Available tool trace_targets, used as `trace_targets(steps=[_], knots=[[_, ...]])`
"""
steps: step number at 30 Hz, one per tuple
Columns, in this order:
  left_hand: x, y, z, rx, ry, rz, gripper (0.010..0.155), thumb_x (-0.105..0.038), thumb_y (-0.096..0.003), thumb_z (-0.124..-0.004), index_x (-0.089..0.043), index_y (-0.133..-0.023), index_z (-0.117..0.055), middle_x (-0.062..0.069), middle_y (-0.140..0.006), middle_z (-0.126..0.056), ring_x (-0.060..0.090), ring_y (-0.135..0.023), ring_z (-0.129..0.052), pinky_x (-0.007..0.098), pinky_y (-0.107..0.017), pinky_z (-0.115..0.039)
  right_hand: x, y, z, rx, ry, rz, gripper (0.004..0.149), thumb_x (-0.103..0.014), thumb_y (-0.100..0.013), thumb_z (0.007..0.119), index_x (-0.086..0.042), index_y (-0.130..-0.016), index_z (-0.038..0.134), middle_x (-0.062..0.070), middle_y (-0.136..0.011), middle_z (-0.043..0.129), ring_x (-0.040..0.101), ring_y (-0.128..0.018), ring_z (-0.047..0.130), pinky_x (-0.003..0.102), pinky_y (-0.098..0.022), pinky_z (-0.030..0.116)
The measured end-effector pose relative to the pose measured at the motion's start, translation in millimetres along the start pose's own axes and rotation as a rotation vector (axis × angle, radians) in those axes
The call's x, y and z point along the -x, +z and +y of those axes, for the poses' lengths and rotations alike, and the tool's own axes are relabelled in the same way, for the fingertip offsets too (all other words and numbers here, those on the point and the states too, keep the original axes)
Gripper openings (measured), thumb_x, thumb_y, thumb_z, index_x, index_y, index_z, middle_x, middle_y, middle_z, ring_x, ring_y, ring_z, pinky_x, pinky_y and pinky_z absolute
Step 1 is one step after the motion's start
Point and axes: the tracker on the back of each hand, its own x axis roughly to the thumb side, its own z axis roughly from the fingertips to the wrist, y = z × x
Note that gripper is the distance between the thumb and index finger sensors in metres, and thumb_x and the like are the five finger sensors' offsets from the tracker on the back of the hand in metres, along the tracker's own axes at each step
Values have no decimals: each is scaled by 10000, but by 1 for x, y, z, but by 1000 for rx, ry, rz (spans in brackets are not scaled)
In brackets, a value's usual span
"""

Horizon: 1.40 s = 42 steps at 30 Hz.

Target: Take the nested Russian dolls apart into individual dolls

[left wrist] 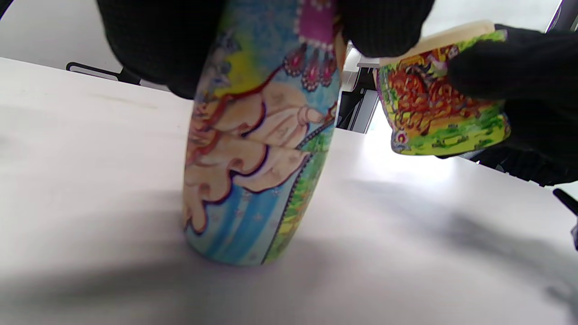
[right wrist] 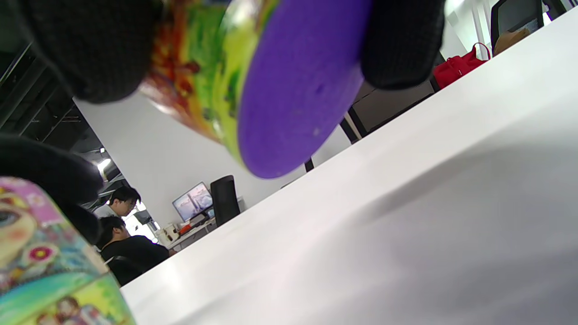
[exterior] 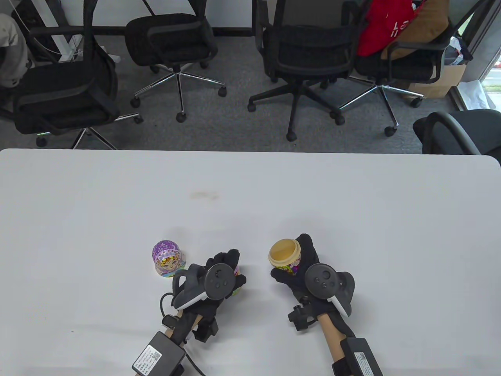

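left hand [exterior: 219,274] hides most of its doll [left wrist: 257,149].

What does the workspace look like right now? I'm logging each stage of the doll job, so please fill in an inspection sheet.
Surface: white table, faint smudge near its middle.
Job's things: purple doll top stands alone on the table; inner doll stands upright on the table under the left hand; hollow bottom half is held off the table, open end up.
Clutter: nothing seen.
Hands: left hand grips the inner doll from above; right hand grips the bottom half.
Cables: black cable loops at the left wrist.
Surroundings: black office chairs on grey carpet, red bag on one; people at a desk in the right wrist view.
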Motion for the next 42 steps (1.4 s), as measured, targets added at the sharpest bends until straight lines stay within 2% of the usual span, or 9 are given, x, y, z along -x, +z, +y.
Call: trace_targets(steps=[6,9,13,18,25,33,35,42], knots=[[0,2,3,-28,3,-5,719,-483,-551,-684,-112,-1151,-548,194,-1088,-727,394,-909,-871,482,-627,-815,1,0,-1,12,-1,-1,1101,-551,-390,824,-6,-1077,158,230,-1097,429,442,-952,635,544,-676,711],[7,6,15,-104,67,20,729,-503,-554,-652,-130,-1168,-528,199,-1128,-681,434,-963,-804,526,-669,-760,1,0,-2,21,-3,-3,1099,-549,-391,824,-7,-1078,159,230,-1097,430,444,-953,633,545,-678,709],[28,12,31,-199,161,115,719,-492,-563,-646,-141,-1177,-516,203,-1164,-628,468,-1015,-722,565,-714,-694,1,0,-2,24,-5,-3,1097,-549,-391,824,-10,-1079,160,226,-1099,430,441,-955,633,544,-678,709],[64,18,37,-262,157,262,716,-489,-569,-642,-150,-1184,-503,215,-1198,-554,505,-1064,-616,610,-755,-612,1,0,-2,25,-4,-4,1098,-548,-391,825,-10,-1079,160,224,-1099,431,441,-955,633,543,-679,708],[106,19,22,-200,78,459,729,-492,-570,-643,-188,-1203,-448,226,-1241,-429,549,-1112,-441,658,-785,-512,0,0,-3,25,-6,-5,1097,-548,-390,825,-10,-1079,162,222,-1100,432,438,-957,632,542,-679,707],[130,17,1,-56,87,549,743,-489,-568,-653,-243,-1210,-371,249,-1244,-389,555,-1098,-493,642,-773,-559,-1,0,-3,19,-5,-8,1098,-547,-388,827,-9,-1079,163,222,-1098,437,437,-956,634,541,-678,708],[131,17,-2,-66,95,547,747,-480,-566,-663,-258,-1202,-341,240,-1238,-384,538,-1088,-545,626,-764,-592,-1,0,-3,18,-4,-9,1098,-547,-389,826,-10,-1079,163,223,-1099,436,438,-955,635,541,-679,708],[131,17,0,-139,57,513,741,-457,-543,-713,-220,-1181,-421,260,-1188,-491,489,-1006,-713,565,-722,-696,-4,1,-2,16,2,-18,1098,-544,-388,828,-10,-1079,163,222,-1100,434,436,-957,634,539,-679,708]])
